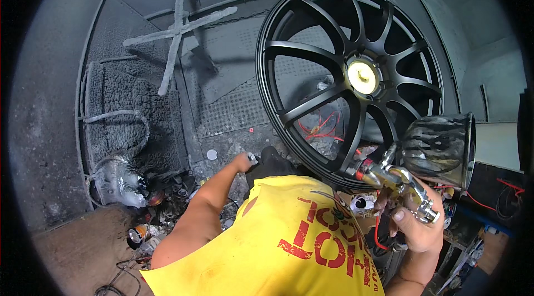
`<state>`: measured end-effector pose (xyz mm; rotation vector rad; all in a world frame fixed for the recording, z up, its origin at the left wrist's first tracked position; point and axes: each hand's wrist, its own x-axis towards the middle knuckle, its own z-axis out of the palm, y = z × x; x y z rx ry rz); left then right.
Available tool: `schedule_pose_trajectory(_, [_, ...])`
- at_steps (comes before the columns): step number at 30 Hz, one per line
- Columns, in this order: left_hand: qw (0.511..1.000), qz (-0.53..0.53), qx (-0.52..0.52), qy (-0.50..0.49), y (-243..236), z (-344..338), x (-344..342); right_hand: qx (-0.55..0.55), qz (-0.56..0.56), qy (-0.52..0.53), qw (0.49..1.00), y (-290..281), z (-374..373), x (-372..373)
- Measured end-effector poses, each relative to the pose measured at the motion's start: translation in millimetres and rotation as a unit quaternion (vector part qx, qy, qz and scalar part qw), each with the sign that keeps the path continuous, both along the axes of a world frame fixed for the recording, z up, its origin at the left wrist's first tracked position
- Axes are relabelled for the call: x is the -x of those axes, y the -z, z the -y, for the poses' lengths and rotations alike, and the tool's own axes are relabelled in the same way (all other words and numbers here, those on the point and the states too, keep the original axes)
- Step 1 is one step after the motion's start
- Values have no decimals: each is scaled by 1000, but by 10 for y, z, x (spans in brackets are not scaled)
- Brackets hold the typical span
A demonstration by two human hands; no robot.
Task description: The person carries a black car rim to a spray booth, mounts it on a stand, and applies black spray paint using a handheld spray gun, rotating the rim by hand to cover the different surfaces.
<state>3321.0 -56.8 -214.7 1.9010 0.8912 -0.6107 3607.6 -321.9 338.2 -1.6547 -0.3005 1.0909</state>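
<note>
My right hand grips a metal spray gun by its handle, with the fingers wrapped round it. A paint-streaked metal cup sits on the gun. The gun's nozzle end is close to the lower rim of a large matte-black wheel, which stands with its spokes facing me. The wheel's hub centre shows bright pale yellow. Down by my dark-clothed knee, my left hand is closed. A small greyish-white bit shows at its fingers, too small to name.
A grey-coated cross-shaped stand rises at the far left. Left of me are a rough grey-crusted panel and a silvery wrapped object. Cans and litter crowd the floor. Red cable shows behind the spokes, and a red hose hangs below the gun.
</note>
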Motion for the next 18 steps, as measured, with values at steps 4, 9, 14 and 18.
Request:
schedule_pose_trajectory(4, [1000,1,2,5,-46,-3,-26,-20,39,42,998,53,33,0])
schedule_pose_trajectory(9, [1000,-5,16,2,-16,-12,-12,-5,74,52,996,27,-10,-2])
schedule_pose_trajectory(14, [1000,-9,16,-1,50,-49,18,4,48,23,999,23,-5,22])
schedule_pose_trajectory(18, [1000,-11,9,11,-30,-63,-58,-6,3,-3,1000,37,-20,15])
